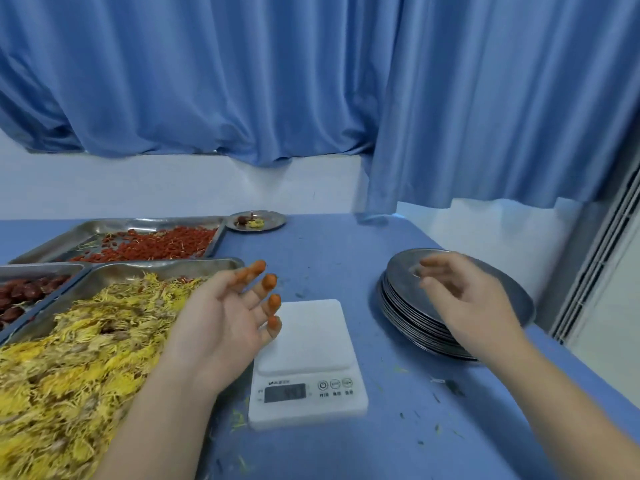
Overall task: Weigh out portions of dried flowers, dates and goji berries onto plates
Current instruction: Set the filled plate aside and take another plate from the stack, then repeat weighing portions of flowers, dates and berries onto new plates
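Note:
A white digital scale (pixel 308 362) sits bare on the blue table in front of me. My left hand (pixel 225 320) hovers palm-up beside its left edge, fingers spread and orange-stained at the tips, holding nothing. My right hand (pixel 467 299) hangs over a stack of metal plates (pixel 405 306) at the right, fingers loosely curved, with nothing in it. Yellow dried flowers (pixel 69 358) fill the near tray on the left. Red dates (pixel 20 296) lie in a tray behind it, goji berries (pixel 156 245) in the far tray. A filled plate (pixel 258 221) stands at the back.
The table's right edge (pixel 588 375) runs close past the plate stack, with a white wall unit beyond. Blue curtains hang behind the table. Small flower scraps (pixel 446 386) lie scattered on the blue tabletop near the scale.

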Demonstrator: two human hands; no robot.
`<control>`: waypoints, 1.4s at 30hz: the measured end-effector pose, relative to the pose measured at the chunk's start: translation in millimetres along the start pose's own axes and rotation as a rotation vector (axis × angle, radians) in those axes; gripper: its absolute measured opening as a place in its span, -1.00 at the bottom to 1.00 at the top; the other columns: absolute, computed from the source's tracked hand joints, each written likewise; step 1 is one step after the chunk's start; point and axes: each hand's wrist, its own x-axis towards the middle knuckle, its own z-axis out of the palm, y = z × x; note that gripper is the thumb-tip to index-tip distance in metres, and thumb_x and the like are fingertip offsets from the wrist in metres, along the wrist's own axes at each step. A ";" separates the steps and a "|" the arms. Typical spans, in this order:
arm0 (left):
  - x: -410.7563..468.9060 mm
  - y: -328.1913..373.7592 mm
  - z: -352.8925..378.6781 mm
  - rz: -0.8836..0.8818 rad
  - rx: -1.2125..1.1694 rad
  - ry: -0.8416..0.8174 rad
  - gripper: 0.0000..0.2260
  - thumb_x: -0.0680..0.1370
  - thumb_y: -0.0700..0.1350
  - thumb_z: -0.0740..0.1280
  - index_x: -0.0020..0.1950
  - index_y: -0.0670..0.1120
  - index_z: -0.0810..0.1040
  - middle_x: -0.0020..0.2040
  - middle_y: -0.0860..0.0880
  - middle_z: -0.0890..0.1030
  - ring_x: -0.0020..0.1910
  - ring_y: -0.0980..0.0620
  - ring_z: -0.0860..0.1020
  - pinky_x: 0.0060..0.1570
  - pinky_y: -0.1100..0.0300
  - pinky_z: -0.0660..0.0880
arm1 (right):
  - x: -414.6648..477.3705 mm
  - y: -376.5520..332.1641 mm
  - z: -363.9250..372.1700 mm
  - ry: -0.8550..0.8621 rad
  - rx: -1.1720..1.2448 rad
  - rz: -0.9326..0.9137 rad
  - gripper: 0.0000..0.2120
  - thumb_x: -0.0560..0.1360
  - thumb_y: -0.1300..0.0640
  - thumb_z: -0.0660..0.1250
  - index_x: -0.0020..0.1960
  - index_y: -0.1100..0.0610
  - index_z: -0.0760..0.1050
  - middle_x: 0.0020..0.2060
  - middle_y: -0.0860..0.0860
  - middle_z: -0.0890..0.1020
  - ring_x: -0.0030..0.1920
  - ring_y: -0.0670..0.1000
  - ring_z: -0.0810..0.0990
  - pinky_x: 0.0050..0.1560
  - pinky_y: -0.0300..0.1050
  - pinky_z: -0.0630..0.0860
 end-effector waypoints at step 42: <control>-5.9 -31.4 -18.9 0.089 -0.179 0.209 -0.85 0.50 -0.05 0.24 -0.07 -0.07 0.56 -0.27 -0.01 0.54 -0.33 0.04 0.44 -0.25 0.17 0.33 | -24.3 9.2 -2.1 0.237 -0.596 -0.340 -0.83 0.26 0.40 0.50 -0.27 0.17 0.60 -0.35 0.05 0.57 -0.28 0.20 0.48 -0.25 0.10 0.43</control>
